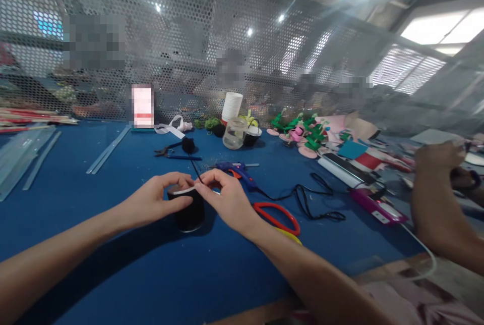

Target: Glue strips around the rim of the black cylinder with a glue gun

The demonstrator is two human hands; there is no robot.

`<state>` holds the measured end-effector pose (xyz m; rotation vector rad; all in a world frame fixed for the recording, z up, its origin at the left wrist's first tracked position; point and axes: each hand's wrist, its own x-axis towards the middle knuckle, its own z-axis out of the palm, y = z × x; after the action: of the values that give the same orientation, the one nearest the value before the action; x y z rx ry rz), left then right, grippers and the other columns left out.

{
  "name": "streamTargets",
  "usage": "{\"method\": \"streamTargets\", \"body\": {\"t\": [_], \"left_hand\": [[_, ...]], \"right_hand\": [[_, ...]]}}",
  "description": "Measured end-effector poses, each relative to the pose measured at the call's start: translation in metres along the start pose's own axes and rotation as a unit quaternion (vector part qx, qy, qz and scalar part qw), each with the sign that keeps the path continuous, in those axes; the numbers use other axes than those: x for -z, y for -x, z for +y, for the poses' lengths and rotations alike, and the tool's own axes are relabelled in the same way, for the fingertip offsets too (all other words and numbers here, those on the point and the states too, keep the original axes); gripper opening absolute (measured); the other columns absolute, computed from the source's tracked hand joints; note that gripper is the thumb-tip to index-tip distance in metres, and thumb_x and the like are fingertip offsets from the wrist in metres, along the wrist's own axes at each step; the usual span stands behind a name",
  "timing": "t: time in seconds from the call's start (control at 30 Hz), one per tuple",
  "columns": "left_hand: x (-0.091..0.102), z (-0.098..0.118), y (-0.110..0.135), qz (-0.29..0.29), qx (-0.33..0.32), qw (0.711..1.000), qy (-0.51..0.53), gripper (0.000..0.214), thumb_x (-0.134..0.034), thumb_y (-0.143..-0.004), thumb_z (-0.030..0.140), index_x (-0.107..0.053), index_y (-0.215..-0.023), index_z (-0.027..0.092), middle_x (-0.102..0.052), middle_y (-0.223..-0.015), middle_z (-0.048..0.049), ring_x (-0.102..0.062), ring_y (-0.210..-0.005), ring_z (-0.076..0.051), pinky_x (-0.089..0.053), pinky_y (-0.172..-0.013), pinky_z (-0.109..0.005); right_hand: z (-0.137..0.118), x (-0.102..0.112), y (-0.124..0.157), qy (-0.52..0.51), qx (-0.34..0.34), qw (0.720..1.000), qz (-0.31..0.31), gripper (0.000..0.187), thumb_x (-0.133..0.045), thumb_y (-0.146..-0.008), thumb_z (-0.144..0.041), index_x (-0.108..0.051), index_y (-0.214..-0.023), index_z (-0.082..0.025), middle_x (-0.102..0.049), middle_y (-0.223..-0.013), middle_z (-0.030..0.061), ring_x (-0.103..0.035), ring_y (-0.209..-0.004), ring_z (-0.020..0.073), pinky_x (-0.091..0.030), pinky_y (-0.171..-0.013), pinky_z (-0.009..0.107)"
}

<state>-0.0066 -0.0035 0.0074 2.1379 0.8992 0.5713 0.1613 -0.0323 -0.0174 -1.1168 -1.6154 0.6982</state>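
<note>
A small black pot [190, 213] stands on the blue table [94, 244] in front of me. My left hand [159, 201] curls around its left side and rim, fingers closed on it. My right hand [227, 199] pinches a white ribbon strip [185, 191] against the pot's rim. A thin black stem [194, 168] rises from the pot between my fingers, topped by a black pompom [188, 145].
A blue glue gun [238, 171] with black cord [302, 196] lies behind my right hand; red-handled scissors [278, 216] lie to its right. Pliers [164, 152], a glass jar [234, 133], white cups [231, 106] and green-pink craft pieces [302, 133] sit farther back. Another person's arm [438, 204] is at right.
</note>
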Motion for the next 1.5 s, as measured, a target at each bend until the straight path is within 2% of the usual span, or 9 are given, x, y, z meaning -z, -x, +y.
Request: {"method": "streamTargets", "body": {"t": [0.17,0.33,0.6,0.83,1.17,1.33,1.4,1.5], "left_hand": [[-0.007,0.008,0.002,0.037,0.014,0.999,0.035,0.016,-0.049,-0.075,0.029,-0.046,-0.066,0.017,-0.061,-0.092,-0.0070,-0.052,-0.096,-0.024,-0.043,-0.081,-0.033],[-0.009,0.012,0.005,0.036,0.025,0.998,0.042,0.013,-0.048,-0.072,0.027,-0.049,-0.068,0.015,-0.061,-0.092,-0.0067,-0.055,-0.081,-0.021,-0.046,-0.069,-0.031],[-0.006,0.011,0.004,0.017,0.010,0.999,0.027,0.014,-0.047,-0.070,0.024,-0.039,-0.060,0.017,-0.059,-0.099,-0.0083,-0.054,-0.090,-0.022,-0.043,-0.078,-0.033],[-0.006,0.011,0.004,0.018,0.013,0.999,0.030,0.013,-0.048,-0.070,0.023,-0.041,-0.061,0.017,-0.061,-0.095,-0.0066,-0.054,-0.089,-0.022,-0.043,-0.079,-0.034],[-0.010,0.013,0.005,0.041,0.027,0.997,0.061,0.014,-0.046,-0.072,0.026,-0.046,-0.063,0.016,-0.060,-0.089,-0.0048,-0.052,-0.070,-0.016,-0.042,-0.062,-0.027],[-0.007,0.010,0.006,0.041,0.025,0.996,0.078,0.014,-0.047,-0.073,0.027,-0.046,-0.064,0.016,-0.060,-0.090,-0.0062,-0.053,-0.087,-0.022,-0.042,-0.075,-0.033],[-0.004,0.007,0.006,0.040,0.029,0.994,0.093,0.015,-0.049,-0.073,0.028,-0.047,-0.065,0.016,-0.060,-0.094,-0.0073,-0.052,-0.095,-0.024,-0.039,-0.083,-0.037],[-0.001,0.003,0.004,0.042,0.032,0.991,0.121,0.018,-0.052,-0.073,0.030,-0.048,-0.064,0.016,-0.059,-0.102,-0.0104,-0.048,-0.106,-0.026,-0.033,-0.092,-0.040]], "right_hand": [[-0.007,-0.004,0.004,0.044,0.022,0.999,0.012,0.009,-0.054,-0.074,-0.021,-0.050,-0.065,-0.020,-0.059,-0.076,0.0029,-0.055,-0.074,0.0159,-0.044,-0.070,0.031],[-0.012,-0.006,0.007,0.060,0.044,0.997,0.017,0.011,-0.054,-0.073,-0.018,-0.049,-0.064,-0.021,-0.059,-0.075,0.0020,-0.054,-0.076,0.0157,-0.044,-0.070,0.029],[-0.010,-0.003,0.007,0.044,0.022,0.999,0.008,0.010,-0.054,-0.073,-0.019,-0.049,-0.065,-0.020,-0.059,-0.077,0.0036,-0.055,-0.075,0.0158,-0.044,-0.071,0.030],[-0.011,-0.003,0.008,0.053,0.034,0.998,0.008,0.012,-0.053,-0.073,-0.017,-0.047,-0.063,-0.021,-0.059,-0.078,0.0029,-0.055,-0.077,0.0159,-0.044,-0.070,0.030],[-0.014,-0.006,0.010,0.083,0.071,0.994,0.016,0.014,-0.054,-0.074,-0.016,-0.047,-0.063,-0.021,-0.059,-0.075,0.0017,-0.054,-0.075,0.0151,-0.044,-0.069,0.029],[-0.017,-0.001,0.010,0.064,0.062,0.996,-0.016,0.007,-0.056,-0.071,-0.015,-0.053,-0.072,-0.021,-0.061,-0.083,0.0029,-0.056,-0.081,0.0160,-0.045,-0.073,0.030],[-0.018,0.006,0.008,0.059,0.046,0.997,-0.023,0.008,-0.056,-0.071,-0.016,-0.055,-0.078,-0.020,-0.061,-0.088,0.0041,-0.056,-0.082,0.0163,-0.045,-0.074,0.030],[-0.015,0.023,0.000,0.099,0.010,0.995,0.002,0.009,-0.055,-0.072,-0.020,-0.057,-0.081,-0.019,-0.063,-0.088,0.0051,-0.058,-0.078,0.0165,-0.046,-0.072,0.030]]}}
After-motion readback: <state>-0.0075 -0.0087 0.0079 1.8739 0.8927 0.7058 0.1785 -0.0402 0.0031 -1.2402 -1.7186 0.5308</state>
